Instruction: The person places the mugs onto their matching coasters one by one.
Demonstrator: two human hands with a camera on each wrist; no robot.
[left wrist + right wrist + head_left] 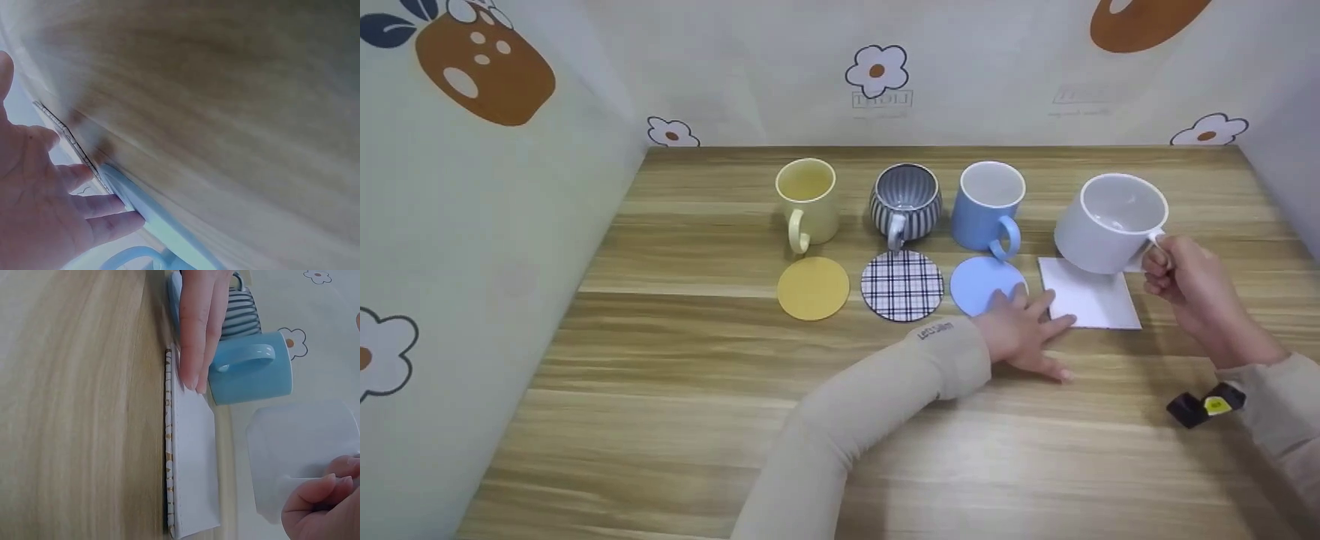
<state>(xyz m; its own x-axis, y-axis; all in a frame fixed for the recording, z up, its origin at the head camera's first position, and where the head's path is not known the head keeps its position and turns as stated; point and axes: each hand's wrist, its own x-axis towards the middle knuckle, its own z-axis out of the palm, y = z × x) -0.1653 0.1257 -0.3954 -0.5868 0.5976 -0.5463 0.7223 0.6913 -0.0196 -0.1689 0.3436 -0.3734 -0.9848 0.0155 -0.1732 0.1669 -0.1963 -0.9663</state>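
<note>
A white mug [1099, 229] hangs just above the far edge of a white square coaster [1099, 304], tilted a little. My right hand [1189, 281] grips it by the handle, fingers curled round. My left hand [1027, 330] lies with fingers spread, its fingertips over the left edge of the white coaster and the near edge of a round blue coaster [979, 285]. In the right wrist view, two left fingers [194, 337] rest on the white coaster. Behind the blue coaster stands a blue mug [979, 217], its handle toward me.
To the left stand a yellow mug [810, 210] behind a yellow round coaster [813, 289] and a grey striped mug [919, 217] behind a plaid round coaster [901, 286]. A patterned wall [772, 75] rises behind the wooden table [675, 360].
</note>
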